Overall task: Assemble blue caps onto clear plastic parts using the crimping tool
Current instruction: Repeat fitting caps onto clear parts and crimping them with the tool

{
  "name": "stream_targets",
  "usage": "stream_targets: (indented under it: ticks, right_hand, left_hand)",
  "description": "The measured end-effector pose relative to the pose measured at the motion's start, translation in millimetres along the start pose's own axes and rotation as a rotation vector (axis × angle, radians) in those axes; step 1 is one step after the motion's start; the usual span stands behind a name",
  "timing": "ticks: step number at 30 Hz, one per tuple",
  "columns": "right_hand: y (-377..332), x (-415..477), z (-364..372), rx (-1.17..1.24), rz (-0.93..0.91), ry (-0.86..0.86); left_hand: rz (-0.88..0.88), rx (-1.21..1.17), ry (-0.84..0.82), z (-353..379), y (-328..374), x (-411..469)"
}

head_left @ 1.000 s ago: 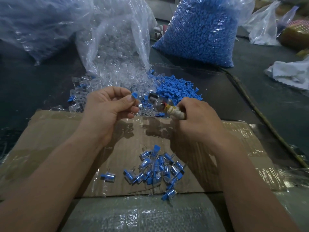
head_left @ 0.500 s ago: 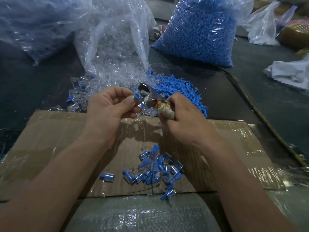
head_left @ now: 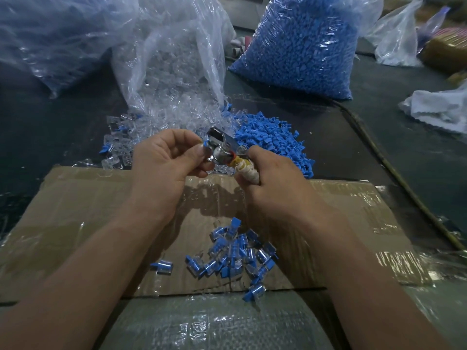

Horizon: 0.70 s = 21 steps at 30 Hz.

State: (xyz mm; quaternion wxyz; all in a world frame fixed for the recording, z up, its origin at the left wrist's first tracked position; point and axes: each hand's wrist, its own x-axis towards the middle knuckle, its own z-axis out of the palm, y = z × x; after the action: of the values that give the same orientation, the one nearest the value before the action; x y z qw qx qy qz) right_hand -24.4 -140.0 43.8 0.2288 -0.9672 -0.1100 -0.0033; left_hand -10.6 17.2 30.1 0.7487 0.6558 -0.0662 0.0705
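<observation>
Dark work surface (head_left: 50,127), overlaid beneath both forearms by a taped cardboard sheet (head_left: 75,210).

Left hand (head_left: 164,165): raised above the far edge of the cardboard, fingers curled, thumb and forefinger pinching one blue cap (head_left: 206,142). Any clear part under the cap cannot be made out.

Right hand (head_left: 275,188): just beside the left, fist wrapped round the tape-bound handle of the crimping tool (head_left: 222,149). The tool's metal head touches the pinched cap. A second ago the head was well apart from the left hand, over by the right knuckles. Half a second ago it had come up to the left thumb, and now it sits against the cap. Whether its jaws are clamped cannot be told.

Finished capped pieces (head_left: 235,253): a heap on the cardboard between the wrists, unchanged in position. One stray piece (head_left: 161,267) lies near the left forearm.

Loose blue caps (head_left: 275,145): a pile just beyond the right hand.

Clear plastic parts (head_left: 166,109): spilled from an open bag beyond the left hand.

Sack of blue caps (head_left: 303,46): well beyond the right hand.

White cloth (head_left: 439,107): far to the right of the right hand.
</observation>
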Motion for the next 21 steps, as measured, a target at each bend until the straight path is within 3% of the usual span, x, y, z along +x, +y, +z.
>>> stream_targets:
  ticks: [21]
  right_hand:
    - [0.6,0.1,4.3,-0.043,-0.024,0.096]
  left_hand:
    - [0.008,0.072,0.012,-0.8,2.5,-5.0]
